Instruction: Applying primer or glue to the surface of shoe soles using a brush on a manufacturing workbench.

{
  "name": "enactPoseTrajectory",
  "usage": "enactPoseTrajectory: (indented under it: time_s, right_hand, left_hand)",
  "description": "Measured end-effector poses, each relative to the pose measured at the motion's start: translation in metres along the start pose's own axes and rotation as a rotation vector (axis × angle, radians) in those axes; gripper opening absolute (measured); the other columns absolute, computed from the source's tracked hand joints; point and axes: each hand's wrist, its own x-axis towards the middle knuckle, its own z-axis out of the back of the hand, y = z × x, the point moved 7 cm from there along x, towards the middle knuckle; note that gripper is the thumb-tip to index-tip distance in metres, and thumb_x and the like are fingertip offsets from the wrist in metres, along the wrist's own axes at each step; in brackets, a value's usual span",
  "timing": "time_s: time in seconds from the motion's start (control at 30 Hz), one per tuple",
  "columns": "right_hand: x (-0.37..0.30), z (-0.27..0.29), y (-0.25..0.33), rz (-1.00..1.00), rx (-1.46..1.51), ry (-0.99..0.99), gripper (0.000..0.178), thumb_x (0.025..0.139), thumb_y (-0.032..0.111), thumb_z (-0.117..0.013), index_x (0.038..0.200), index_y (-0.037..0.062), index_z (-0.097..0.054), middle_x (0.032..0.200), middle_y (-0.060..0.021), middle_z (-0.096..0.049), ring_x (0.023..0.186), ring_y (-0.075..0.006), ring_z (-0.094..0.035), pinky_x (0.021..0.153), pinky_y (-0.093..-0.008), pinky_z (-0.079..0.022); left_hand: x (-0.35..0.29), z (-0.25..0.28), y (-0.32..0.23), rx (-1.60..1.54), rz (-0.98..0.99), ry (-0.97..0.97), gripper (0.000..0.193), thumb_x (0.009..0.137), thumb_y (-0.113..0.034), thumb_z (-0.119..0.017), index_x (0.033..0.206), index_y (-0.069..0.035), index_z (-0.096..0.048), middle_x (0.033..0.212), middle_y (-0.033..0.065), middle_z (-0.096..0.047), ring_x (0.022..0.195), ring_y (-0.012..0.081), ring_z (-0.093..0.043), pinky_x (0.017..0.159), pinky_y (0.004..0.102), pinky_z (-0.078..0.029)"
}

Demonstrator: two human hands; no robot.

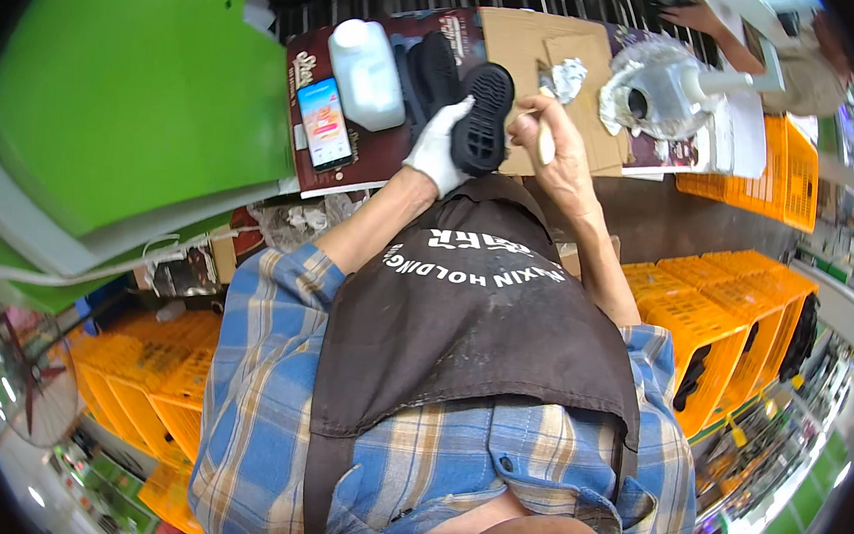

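Note:
My left hand [441, 150], in a white glove, grips a black shoe sole [484, 119] by its side. The sole stands tilted up, its grid of hollows facing my other hand. My bare right hand [556, 162] is closed round a tool with a pale handle [546, 146], just right of the sole. The tool's working end is too small to make out. More black soles [432, 72] lie on the board behind my left hand.
To the left stand a translucent white jug [367, 74] and a lit phone [324, 126]. Crumpled white paper [568, 79] lies on brown cardboard [598, 130]. A clear plastic-wrapped container [662, 90] is at right, near another person's arm [731, 40]. Orange crates [714, 320] flank me.

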Motion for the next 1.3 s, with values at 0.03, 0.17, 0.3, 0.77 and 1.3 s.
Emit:
enactPoseTrajectory:
  time_s: [0.03, 0.17, 0.3, 0.77, 1.3]
  right_hand:
    - [-0.003, 0.017, -0.003, -0.002, 0.062, -0.120, 0.021, 0.094, 0.015, -0.051, 0.110, 0.0009, -0.053, 0.077, -0.0037, -0.059, 0.069, -0.0096, -0.055, 0.067, -0.0234, -0.047]
    - [-0.016, 0.103, -0.025, -0.073, -0.020, -0.412, 0.037, 0.097, 0.034, -0.045, 0.114, 0.0029, -0.057, 0.073, 0.0004, -0.054, 0.061, -0.0049, -0.047, 0.055, -0.0195, -0.042]
    - [-0.021, 0.170, -0.045, -0.145, -0.157, -0.609, 0.030, 0.090, 0.031, -0.059, 0.096, 0.0023, -0.067, 0.064, 0.0023, -0.056, 0.055, -0.0031, -0.048, 0.051, -0.0199, -0.041]
    - [0.009, 0.197, -0.129, -0.115, -0.427, -0.666, 0.026, 0.078, 0.032, -0.070, 0.087, 0.0070, -0.071, 0.069, -0.0079, -0.066, 0.059, -0.0143, -0.063, 0.058, -0.0294, -0.049]
    - [-0.014, 0.192, -0.104, -0.098, -0.256, -0.557, 0.018, 0.081, 0.015, -0.068, 0.098, 0.0101, -0.067, 0.077, -0.0046, -0.063, 0.073, -0.0146, -0.061, 0.063, -0.0284, -0.047]
  left_hand:
    - [-0.001, 0.006, -0.002, 0.057, -0.045, -0.079, 0.041, 0.093, -0.035, -0.042, 0.112, 0.000, -0.054, 0.099, 0.0150, -0.065, 0.086, 0.0271, -0.065, 0.081, 0.0394, -0.053]
    - [-0.016, -0.035, -0.014, 0.129, -0.152, 0.021, 0.044, 0.094, -0.036, -0.037, 0.117, -0.001, -0.053, 0.100, 0.0199, -0.063, 0.083, 0.0304, -0.065, 0.076, 0.0394, -0.054]
    - [-0.023, -0.053, -0.012, 0.150, -0.138, 0.096, 0.037, 0.094, -0.024, -0.042, 0.124, -0.005, -0.049, 0.108, 0.0179, -0.061, 0.089, 0.0293, -0.065, 0.078, 0.0375, -0.054]
    - [-0.018, -0.073, 0.009, 0.559, -0.070, 0.078, 0.046, 0.079, -0.001, -0.063, 0.123, 0.001, -0.047, 0.105, 0.0149, -0.062, 0.089, 0.0280, -0.065, 0.080, 0.0360, -0.054]
    - [0.008, -0.074, 0.016, 0.469, -0.041, 0.111, 0.052, 0.097, -0.044, -0.035, 0.126, -0.002, -0.045, 0.107, 0.0183, -0.062, 0.088, 0.0267, -0.065, 0.079, 0.0369, -0.054]
